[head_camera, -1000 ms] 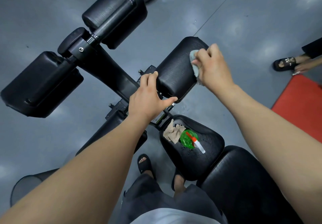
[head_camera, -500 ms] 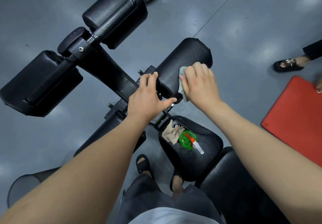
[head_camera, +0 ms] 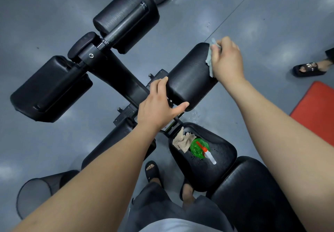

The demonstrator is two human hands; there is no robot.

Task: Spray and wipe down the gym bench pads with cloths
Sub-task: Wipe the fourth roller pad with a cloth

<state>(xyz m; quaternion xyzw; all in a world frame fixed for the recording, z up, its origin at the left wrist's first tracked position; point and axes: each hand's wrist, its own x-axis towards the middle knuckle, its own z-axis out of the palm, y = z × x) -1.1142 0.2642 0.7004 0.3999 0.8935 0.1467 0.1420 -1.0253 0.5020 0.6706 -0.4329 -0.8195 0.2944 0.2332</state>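
Observation:
A black roller pad (head_camera: 189, 74) juts out to the right of the bench frame. My right hand (head_camera: 226, 60) grips a pale blue-grey cloth (head_camera: 210, 58) and presses it on the pad's far right end. My left hand (head_camera: 157, 105) clasps the pad's near end, thumb under its lower edge. Below, on the black seat pad (head_camera: 222, 161), lie a beige cloth (head_camera: 182, 141) and a green spray bottle (head_camera: 199, 147) with a white and red nozzle. Droplets speckle the seat around the bottle.
Three more black roller pads (head_camera: 126, 16) (head_camera: 48, 89) (head_camera: 115, 145) stick out from the central frame. A black back pad (head_camera: 253, 195) lies at lower right. A mesh bin (head_camera: 34, 193) stands at lower left. Another person's sandalled foot (head_camera: 309, 68) and a red mat (head_camera: 318, 109) are at right.
My right hand slid the cloth from the pad's near end out to its far right end. The left hand kept its hold on the pad.

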